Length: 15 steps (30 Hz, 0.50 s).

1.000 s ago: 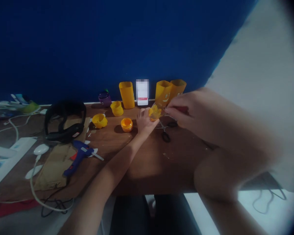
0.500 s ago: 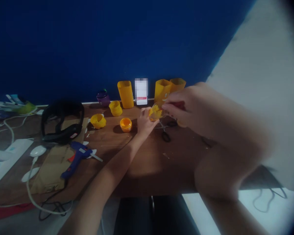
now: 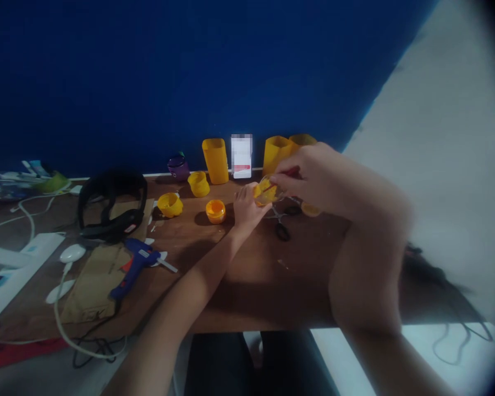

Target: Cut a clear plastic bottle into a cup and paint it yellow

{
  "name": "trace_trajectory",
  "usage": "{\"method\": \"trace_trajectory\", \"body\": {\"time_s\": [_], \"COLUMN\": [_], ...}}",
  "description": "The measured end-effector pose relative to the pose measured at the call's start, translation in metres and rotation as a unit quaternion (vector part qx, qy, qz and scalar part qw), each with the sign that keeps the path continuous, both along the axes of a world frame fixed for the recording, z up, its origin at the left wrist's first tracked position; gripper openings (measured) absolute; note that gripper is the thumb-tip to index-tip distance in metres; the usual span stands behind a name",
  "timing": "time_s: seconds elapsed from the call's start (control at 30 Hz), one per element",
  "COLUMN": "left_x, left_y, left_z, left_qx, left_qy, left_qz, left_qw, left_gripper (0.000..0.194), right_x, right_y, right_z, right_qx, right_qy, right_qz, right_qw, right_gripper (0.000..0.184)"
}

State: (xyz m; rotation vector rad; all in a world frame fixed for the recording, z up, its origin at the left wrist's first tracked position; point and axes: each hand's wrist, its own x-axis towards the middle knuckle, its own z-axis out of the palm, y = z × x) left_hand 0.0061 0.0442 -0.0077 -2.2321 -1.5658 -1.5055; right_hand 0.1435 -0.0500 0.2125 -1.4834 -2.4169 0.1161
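Note:
My left hand [image 3: 246,208] is wrapped round a small clear plastic piece, cup-like and partly coated in yellow paint [image 3: 269,192]. Gripped in the fingers of my right hand [image 3: 313,173] is a slim red-handled paintbrush [image 3: 289,175], its tip end reaching into or against the clear piece; the exact contact is too small to tell. Left of my left hand stands an open jar of orange-yellow paint [image 3: 215,212]. Scissors [image 3: 282,231] lie on the table under my hands, with a round yellowish lid [image 3: 311,209] near them, partly hidden by my right hand.
Yellow containers [image 3: 215,161] and a lit phone [image 3: 242,159] stand along the blue wall. Two short yellow painted pieces [image 3: 170,205] are left of the jar. Further left are a blue glue gun [image 3: 136,267], cardboard [image 3: 93,297], a black headset [image 3: 111,231] and a power strip [image 3: 20,269].
The view has shifted slightly, so the table things sit a little further right. My right hand and forearm have turned and moved slightly; both hands keep their holds.

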Motion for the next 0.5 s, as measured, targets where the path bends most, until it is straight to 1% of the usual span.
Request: {"method": "trace_trajectory", "body": {"time_s": [0.13, 0.23, 0.3, 0.4, 0.5], "left_x": [0.0, 0.0, 0.0, 0.001, 0.002], "left_y": [-0.001, 0.001, 0.002, 0.001, 0.0], "left_z": [0.001, -0.001, -0.003, -0.004, -0.004], "left_qx": [-0.019, -0.012, -0.008, 0.001, 0.005], "left_qy": [0.005, -0.003, -0.012, -0.029, -0.043], "left_qz": [0.007, 0.009, 0.013, 0.009, -0.01], "left_qw": [1.0, 1.0, 1.0, 1.0, 0.999], "left_gripper": [0.061, 0.06, 0.059, 0.06, 0.061], "right_x": [0.006, 0.006, 0.003, -0.003, -0.009], "right_y": [-0.03, -0.043, -0.037, -0.015, 0.002], "right_z": [0.007, 0.01, 0.008, 0.003, 0.0], "right_qx": [0.08, 0.105, 0.099, 0.052, -0.01], "right_qy": [0.002, -0.004, -0.005, -0.005, -0.001], "right_qz": [-0.023, -0.037, -0.023, 0.004, -0.014], "right_qw": [0.997, 0.994, 0.995, 0.999, 1.0], "right_gripper": [0.034, 0.035, 0.035, 0.035, 0.036]}}
